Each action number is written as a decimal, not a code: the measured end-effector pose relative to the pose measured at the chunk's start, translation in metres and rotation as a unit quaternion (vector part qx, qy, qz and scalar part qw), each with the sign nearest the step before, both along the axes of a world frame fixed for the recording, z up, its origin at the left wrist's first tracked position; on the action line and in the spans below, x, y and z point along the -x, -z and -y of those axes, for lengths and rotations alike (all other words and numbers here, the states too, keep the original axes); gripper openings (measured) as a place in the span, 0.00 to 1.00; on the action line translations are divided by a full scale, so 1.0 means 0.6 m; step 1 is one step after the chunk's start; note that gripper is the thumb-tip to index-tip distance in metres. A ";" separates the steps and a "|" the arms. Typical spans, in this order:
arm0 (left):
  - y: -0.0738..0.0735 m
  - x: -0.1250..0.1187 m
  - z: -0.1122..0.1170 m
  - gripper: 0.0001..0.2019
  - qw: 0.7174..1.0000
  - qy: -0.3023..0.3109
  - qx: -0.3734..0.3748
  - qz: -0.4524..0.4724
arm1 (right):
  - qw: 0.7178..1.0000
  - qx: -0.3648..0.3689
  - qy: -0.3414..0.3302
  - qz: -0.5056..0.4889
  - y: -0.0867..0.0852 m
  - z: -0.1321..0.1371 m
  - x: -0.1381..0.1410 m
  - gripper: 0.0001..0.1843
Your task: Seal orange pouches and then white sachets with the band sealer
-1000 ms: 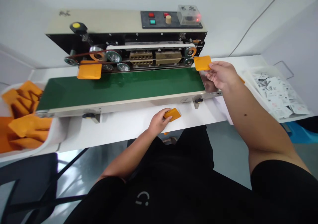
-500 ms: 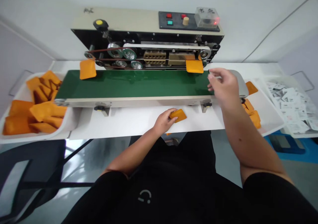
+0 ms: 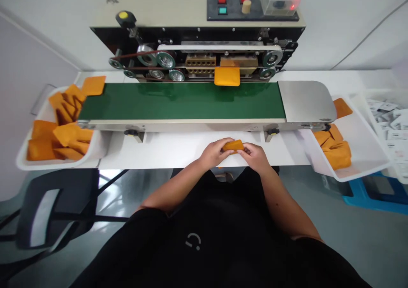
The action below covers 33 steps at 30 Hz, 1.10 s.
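Both my hands meet at the table's front edge over one small orange pouch (image 3: 233, 145). My left hand (image 3: 214, 152) pinches its left end and my right hand (image 3: 256, 155) pinches its right end. Beyond them runs the green conveyor belt (image 3: 181, 101) of a band sealing machine (image 3: 197, 37). Another orange pouch (image 3: 227, 76) hangs in the machine's sealing jaws at mid-belt. A further orange pouch (image 3: 92, 85) lies at the belt's left end, tipping over the tray.
A white tray (image 3: 22, 162) at the left holds several sealed orange pouches. A white tray (image 3: 363, 152) at the right holds several more orange pouches. Small white sachets (image 3: 393, 126) fill a bin at far right. A dark chair (image 3: 54, 207) stands lower left.
My right hand let go of a pouch at the belt's right end and came down to the pouch in my left hand. That pouch travelled left to mid-belt; the earlier one reached the left end.
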<state>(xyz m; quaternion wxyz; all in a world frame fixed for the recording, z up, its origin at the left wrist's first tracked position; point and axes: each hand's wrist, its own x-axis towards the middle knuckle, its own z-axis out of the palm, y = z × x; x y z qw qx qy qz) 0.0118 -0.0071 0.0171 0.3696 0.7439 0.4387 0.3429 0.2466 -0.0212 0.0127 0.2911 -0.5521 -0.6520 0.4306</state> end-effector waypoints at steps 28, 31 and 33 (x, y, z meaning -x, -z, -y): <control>0.002 0.002 -0.002 0.19 0.999 -0.023 0.026 0.030 | 0.917 -0.011 0.270 -0.293 -0.283 -0.163 -0.145 0.05; 0.003 0.002 -0.003 0.18 0.999 -0.022 0.027 0.029 | 0.918 0.038 0.282 -0.276 -0.289 -0.211 -0.152 0.09; 0.005 0.002 -0.004 0.18 0.999 -0.023 0.028 0.028 | 0.915 0.057 0.293 -0.272 -0.291 -0.233 -0.149 0.12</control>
